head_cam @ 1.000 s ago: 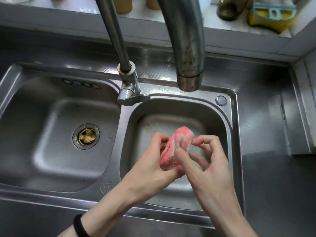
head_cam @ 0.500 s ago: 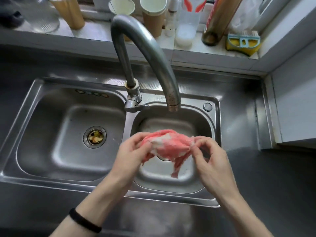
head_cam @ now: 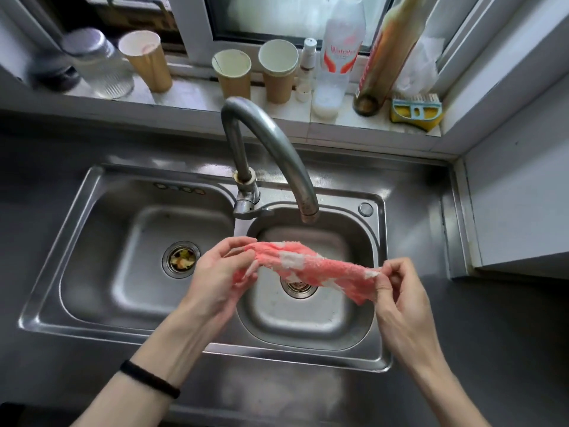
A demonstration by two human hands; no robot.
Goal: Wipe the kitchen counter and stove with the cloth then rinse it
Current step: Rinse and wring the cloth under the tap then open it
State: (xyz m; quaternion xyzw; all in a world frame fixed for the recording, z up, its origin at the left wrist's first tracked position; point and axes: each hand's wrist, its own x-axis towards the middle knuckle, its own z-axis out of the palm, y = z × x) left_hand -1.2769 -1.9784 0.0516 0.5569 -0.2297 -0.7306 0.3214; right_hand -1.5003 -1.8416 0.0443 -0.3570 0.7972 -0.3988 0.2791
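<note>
**Cloth stretched over right basin, tap dry**

Steel counter (head_cam: 480, 349) surrounds a double sink (head_cam: 46, 315); open worktop lies to the right, while a crowded sill sits behind. Faucet (head_cam: 271, 149) arches over the right basin, with no water visible. The pink-and-white cloth (head_cam: 311, 266) spans above that basin's drain, clear of the spout. Left hand (head_cam: 215, 282) clasps one bunched end; right hand (head_cam: 403, 300) pinches the other corner. Recommendation: keep the cloth within the basin rim so drips stay contained.
</note>
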